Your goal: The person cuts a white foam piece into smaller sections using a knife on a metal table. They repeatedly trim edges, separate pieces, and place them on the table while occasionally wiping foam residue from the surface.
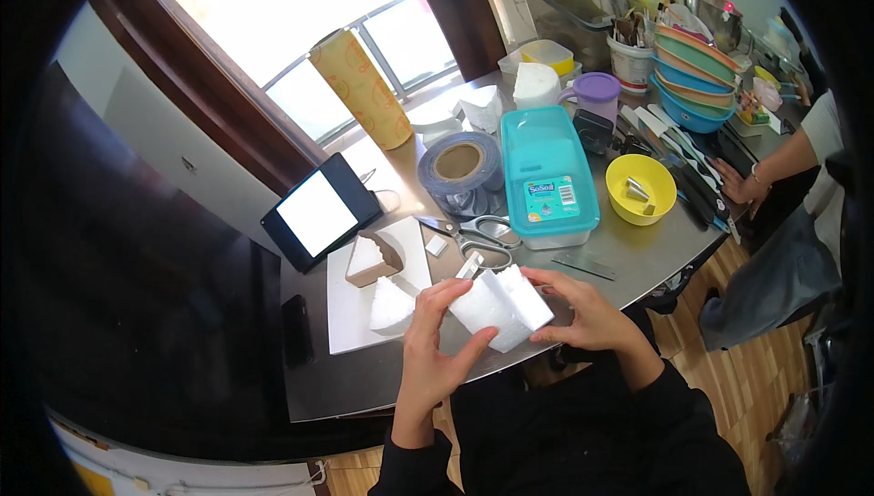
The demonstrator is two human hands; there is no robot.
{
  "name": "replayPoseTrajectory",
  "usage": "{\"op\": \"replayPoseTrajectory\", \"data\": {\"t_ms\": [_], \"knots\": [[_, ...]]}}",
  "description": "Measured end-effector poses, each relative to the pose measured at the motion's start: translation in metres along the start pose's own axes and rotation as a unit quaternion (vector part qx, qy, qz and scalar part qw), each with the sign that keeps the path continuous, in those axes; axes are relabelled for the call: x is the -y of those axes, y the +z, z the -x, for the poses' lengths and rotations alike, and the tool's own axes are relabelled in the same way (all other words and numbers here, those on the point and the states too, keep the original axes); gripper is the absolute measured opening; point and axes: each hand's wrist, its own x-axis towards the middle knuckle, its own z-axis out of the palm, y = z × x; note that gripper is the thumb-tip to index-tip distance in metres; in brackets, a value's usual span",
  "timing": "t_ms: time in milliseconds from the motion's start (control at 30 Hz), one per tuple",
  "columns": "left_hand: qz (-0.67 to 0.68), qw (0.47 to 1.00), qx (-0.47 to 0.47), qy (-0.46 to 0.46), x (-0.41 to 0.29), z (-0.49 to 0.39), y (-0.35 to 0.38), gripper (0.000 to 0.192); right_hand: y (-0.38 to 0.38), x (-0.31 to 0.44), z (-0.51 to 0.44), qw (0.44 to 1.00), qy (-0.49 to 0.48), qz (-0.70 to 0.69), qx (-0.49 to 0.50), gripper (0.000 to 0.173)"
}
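White foam, apparently polystyrene, is held between both hands just above the table's front edge. My left hand [437, 335] grips a larger piece [491, 315] with thumb and fingers. On a smaller slab-like piece [534, 301], pressed against its right side, my right hand [590, 311] has its fingers and thumb. Whether the two are joined cannot be told. To the left, a white board [341, 332] carries a white foam wedge [392, 308] and a brown-sided wedge [382, 270]. Behind my hands lie metal scissors [502, 242] and a small white block [435, 245].
A teal-lidded box [546, 147], a wide roll of plastic film [450, 171] and a yellow bowl [635, 205] with metal nozzles stand beyond. A flat metal strip [584, 266] lies right. A tablet [321, 212] stands left. Another person's hand [741, 182] rests at the right edge.
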Motion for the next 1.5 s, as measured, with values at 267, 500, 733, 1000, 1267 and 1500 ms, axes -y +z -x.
{"op": "replayPoseTrajectory", "data": {"t_ms": [267, 500, 733, 1000, 1267, 1500], "knots": [[0.023, 1.0, 0.009, 0.014, -0.004, -0.015, 0.021, 0.062, -0.01, -0.005, 0.007, 0.999, 0.01, -0.051, 0.006, 0.085], [0.047, 0.999, 0.019, 0.015, 0.005, -0.02, 0.018, 0.062, -0.011, -0.005, -0.001, 0.999, -0.016, -0.035, -0.007, 0.084], [0.005, 1.0, 0.011, 0.019, 0.004, -0.017, 0.018, 0.062, -0.034, 0.011, 0.027, 0.989, 0.049, 0.111, -0.088, 0.076], [-0.008, 0.999, 0.007, 0.042, 0.005, -0.015, 0.021, 0.063, -0.047, -0.01, 0.031, 0.899, 0.164, 0.368, -0.172, 0.025], [-0.025, 0.999, -0.006, 0.042, 0.011, -0.012, 0.023, 0.065, -0.05, 0.019, 0.062, 0.864, 0.297, 0.35, -0.208, 0.023], [0.01, 0.998, -0.046, 0.032, 0.026, -0.008, 0.03, 0.07, -0.031, 0.014, 0.074, 0.858, 0.319, 0.254, -0.312, 0.02]]}}
